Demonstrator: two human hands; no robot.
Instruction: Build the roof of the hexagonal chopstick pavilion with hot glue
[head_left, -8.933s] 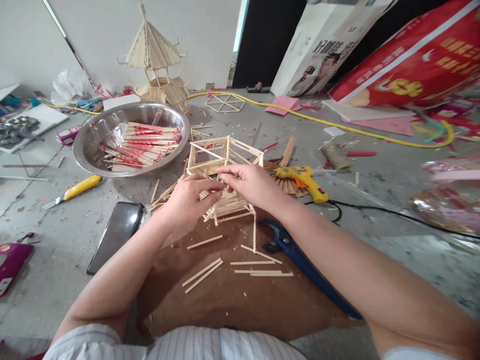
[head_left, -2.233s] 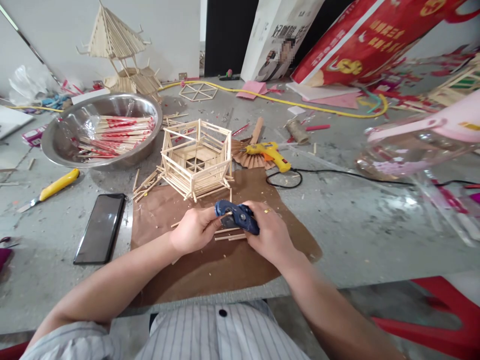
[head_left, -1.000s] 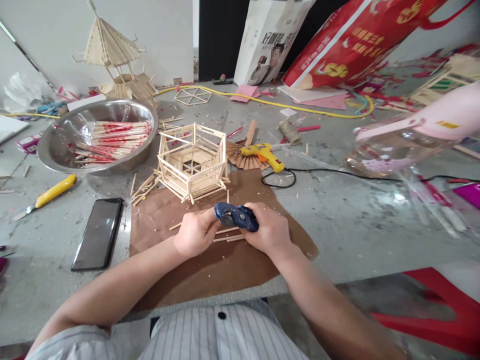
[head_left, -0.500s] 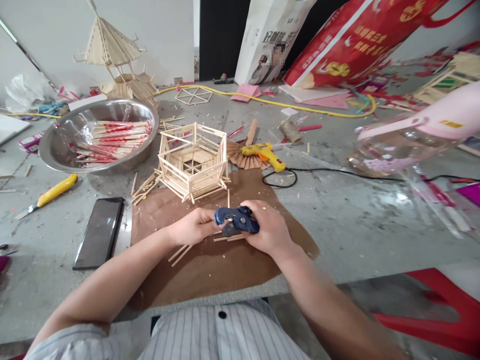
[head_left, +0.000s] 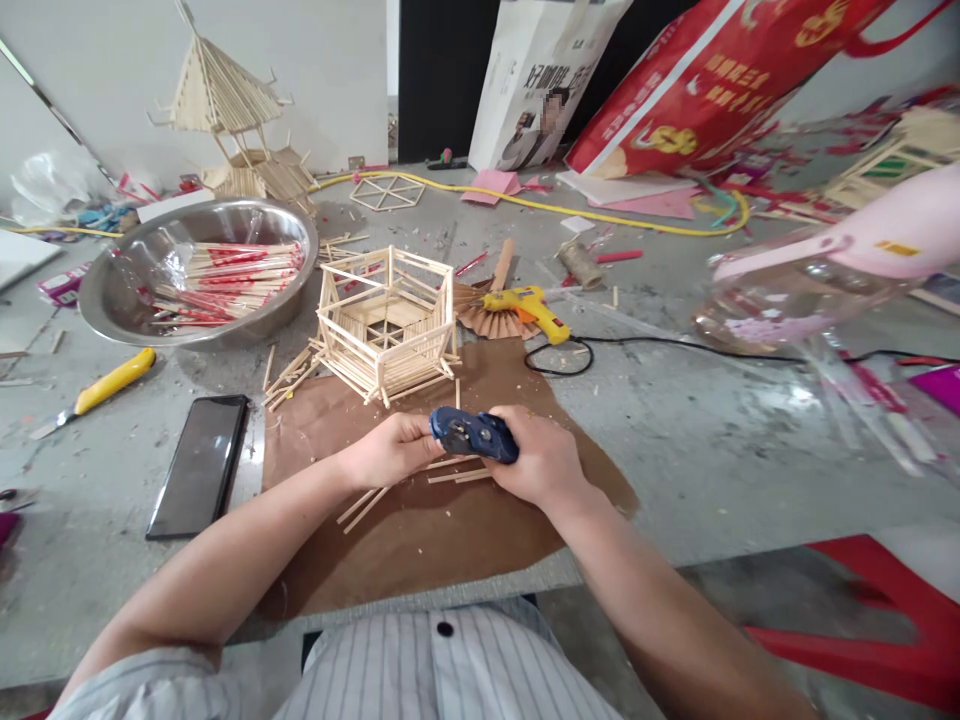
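Observation:
My right hand (head_left: pixel 536 462) is closed around a blue cutter (head_left: pixel 472 434) held over the brown paper sheet (head_left: pixel 450 530). My left hand (head_left: pixel 390 452) is pinched on a thin wooden stick (head_left: pixel 450 463) that reaches into the cutter's jaws. Loose cut sticks (head_left: pixel 364 507) lie on the paper under my hands. A hexagonal frame of wooden sticks (head_left: pixel 386 322) stands just beyond them at the paper's far edge.
A steel bowl (head_left: pixel 120 300) with red-wrapped chopsticks sits far left. A black phone (head_left: pixel 198 464) and yellow-handled knife (head_left: pixel 105 383) lie left. A yellow glue gun (head_left: pixel 529 308) with black cord lies right of the frame. A stick pagoda (head_left: pixel 225 110) stands behind; a clear jug (head_left: pixel 810 290) is right.
Since nine seconds ago my hands left the hexagonal frame and took up the blue cutter and a stick. In the last half second the cutter's jaws closed on the stick.

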